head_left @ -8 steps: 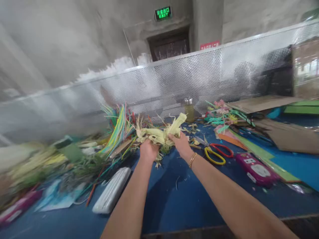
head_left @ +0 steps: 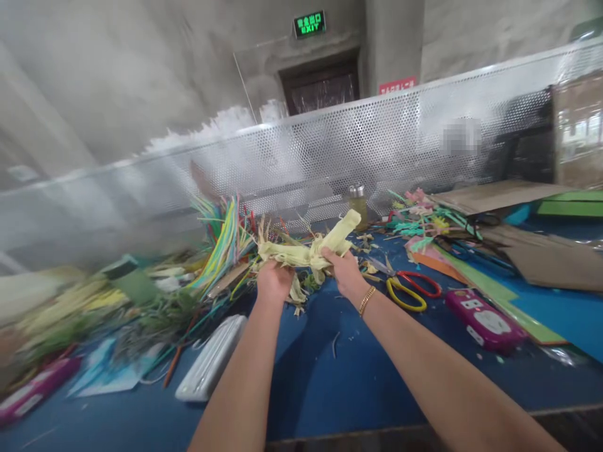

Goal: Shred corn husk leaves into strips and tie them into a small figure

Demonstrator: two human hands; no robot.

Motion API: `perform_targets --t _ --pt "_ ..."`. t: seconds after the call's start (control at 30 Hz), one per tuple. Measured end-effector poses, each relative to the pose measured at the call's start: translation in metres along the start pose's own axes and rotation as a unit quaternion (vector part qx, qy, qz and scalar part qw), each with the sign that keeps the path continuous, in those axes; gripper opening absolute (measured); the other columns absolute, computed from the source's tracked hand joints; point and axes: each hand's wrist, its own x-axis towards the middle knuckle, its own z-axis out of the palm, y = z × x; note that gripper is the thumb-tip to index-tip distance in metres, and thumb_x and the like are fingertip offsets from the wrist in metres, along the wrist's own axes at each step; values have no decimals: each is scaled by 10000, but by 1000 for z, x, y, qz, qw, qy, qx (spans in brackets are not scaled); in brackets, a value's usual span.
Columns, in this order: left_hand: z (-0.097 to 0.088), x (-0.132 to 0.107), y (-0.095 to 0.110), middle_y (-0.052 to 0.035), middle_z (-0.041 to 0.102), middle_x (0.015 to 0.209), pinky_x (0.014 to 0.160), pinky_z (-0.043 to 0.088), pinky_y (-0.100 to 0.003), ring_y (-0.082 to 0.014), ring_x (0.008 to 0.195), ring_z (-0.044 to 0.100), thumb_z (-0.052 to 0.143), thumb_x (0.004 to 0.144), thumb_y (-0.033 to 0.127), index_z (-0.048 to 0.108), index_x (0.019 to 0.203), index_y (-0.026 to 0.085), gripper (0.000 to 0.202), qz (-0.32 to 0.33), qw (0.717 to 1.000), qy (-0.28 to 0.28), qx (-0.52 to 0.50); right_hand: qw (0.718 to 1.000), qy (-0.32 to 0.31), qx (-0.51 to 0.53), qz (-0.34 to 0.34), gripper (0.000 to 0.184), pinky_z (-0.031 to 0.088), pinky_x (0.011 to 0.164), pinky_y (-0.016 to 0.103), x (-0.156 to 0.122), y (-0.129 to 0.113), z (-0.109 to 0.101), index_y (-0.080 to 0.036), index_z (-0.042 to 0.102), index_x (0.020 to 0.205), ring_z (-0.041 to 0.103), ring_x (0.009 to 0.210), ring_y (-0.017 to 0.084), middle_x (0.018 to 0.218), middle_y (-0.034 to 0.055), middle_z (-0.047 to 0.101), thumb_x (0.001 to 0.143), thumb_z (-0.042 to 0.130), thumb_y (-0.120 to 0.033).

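Both my hands grip a bundle of pale yellow-green husk strips (head_left: 306, 251) held just above the blue table (head_left: 325, 376). My left hand (head_left: 273, 281) is closed round the bundle's left part. My right hand (head_left: 345, 271), with a gold bracelet at the wrist, is closed round its right part, where a thick strip sticks up and to the right. Loose frayed ends hang below the bundle between the hands.
Scissors with red and yellow handles (head_left: 409, 290) lie right of my right hand. A pink case (head_left: 485, 319) lies further right. A white case (head_left: 211, 359) lies at the left, beside coloured strips (head_left: 225, 242). A small jar (head_left: 357, 202) stands before the perforated metal screen (head_left: 377, 144). Cardboard (head_left: 541, 251) is stacked far right.
Both hands have lifted the husk bundle slightly and pulled it tighter; the right strip now stands straighter. The view has barely shifted.
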Motion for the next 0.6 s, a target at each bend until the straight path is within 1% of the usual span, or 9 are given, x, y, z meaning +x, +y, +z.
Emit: perform_targets --t 0.1,0.2,0.27,0.3,0.37,0.43,0.47,0.53,0.6 --pt "1 -6 5 -5 654 761 591 460 -222 -114 629 609 587 669 80 604 849 175 205 23 999 -15 16 1000 0 -11 -11 453 541 704 349 2 0 -2 -178 596 1004 661 753 191 942 53 709 609 754 -333" --pt "3 -11 6 -31 659 776 576 442 -208 -111 638 609 627 712 231 617 842 148 154 45 996 -53 60 994 45 -65 -70 418 531 768 344 9 2 -9 -178 593 1009 656 822 184 974 52 700 638 721 -322" --pt "4 -11 5 -46 659 773 574 443 -220 -127 642 612 649 722 378 621 849 137 273 70 991 -57 97 983 70 -124 -114 391 521 791 340 13 4 -15 -179 599 1003 649 846 180 971 50 699 647 704 -300" --pt "4 -10 4 -39 653 762 577 445 -225 -130 637 608 676 701 417 619 860 140 324 89 988 -52 115 978 72 -149 -130 381 519 793 338 15 5 -17 -180 601 1000 647 847 180 964 49 700 648 699 -289" --pt "3 -8 1 -12 636 740 598 451 -232 -127 633 596 742 642 430 614 885 150 393 127 979 -39 154 971 58 -178 -151 371 517 786 336 18 8 -21 -182 602 1004 647 842 180 952 49 702 655 685 -276" --pt "1 -5 -2 -8 631 759 627 455 -237 -129 661 596 759 627 449 619 908 156 430 152 969 -36 194 965 38 -199 -168 349 513 785 337 18 9 -23 -183 602 1000 647 836 181 944 50 703 669 668 -270" --pt "0 -5 -4 -18 636 789 645 459 -243 -137 696 604 729 652 499 624 918 159 445 162 964 -37 206 959 34 -217 -178 329 509 790 339 18 9 -24 -185 604 991 646 833 182 939 51 702 677 659 -267" --pt "-2 -5 -5 -47 647 867 692 466 -261 -159 787 619 584 733 635 631 944 168 515 195 958 -34 207 940 44 -271 -203 283 499 806 351 17 8 -24 -191 606 959 642 829 189 926 52 699 688 642 -260" --pt "-3 -6 -7 -68 647 941 734 470 -277 -175 862 618 483 766 693 629 990 178 581 238 948 -30 210 920 62 -319 -220 254 491 819 363 16 5 -24 -195 599 937 638 831 201 916 57 694 693 630 -259"
